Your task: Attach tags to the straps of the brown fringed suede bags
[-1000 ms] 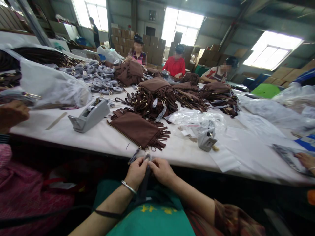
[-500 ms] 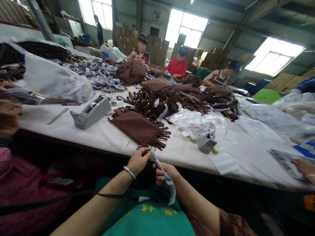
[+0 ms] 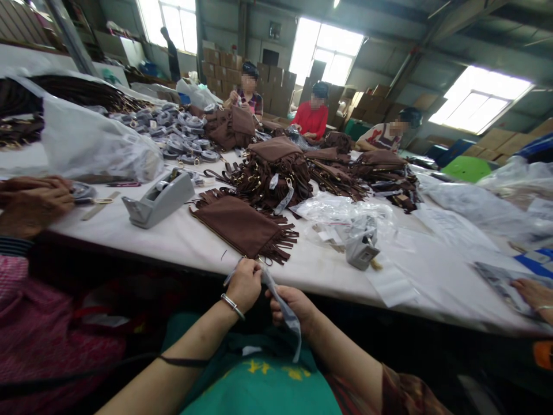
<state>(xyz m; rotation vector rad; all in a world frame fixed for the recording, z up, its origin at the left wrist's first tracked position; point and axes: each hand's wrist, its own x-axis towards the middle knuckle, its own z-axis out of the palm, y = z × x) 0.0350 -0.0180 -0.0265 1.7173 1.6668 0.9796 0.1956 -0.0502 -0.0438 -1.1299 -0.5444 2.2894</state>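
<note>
A brown fringed bag point(image 3: 242, 225) lies flat near the table's front edge, its zipped side toward me. Just below its near corner, my left hand point(image 3: 245, 283) is closed on one end of a pale wrapped strap point(image 3: 283, 308). The strap runs down to the right, across the fingers of my right hand point(image 3: 294, 308), which are curled round it, and its lower end hangs over my green apron. Whether the strap is joined to the bag is hidden by my left fingers.
A grey tape dispenser point(image 3: 162, 199) stands left of the bag, another point(image 3: 363, 248) to the right by clear plastic bags. Behind is a heap of brown bags point(image 3: 276, 173). A neighbour's hands point(image 3: 34, 202) work at the left; another person's hand point(image 3: 533, 294) is at the right edge.
My left hand has shifted slightly left and turned, and a pale end now shows beside it. At the left, the neighbour's hands have moved right over the table with a wrapped strap.
</note>
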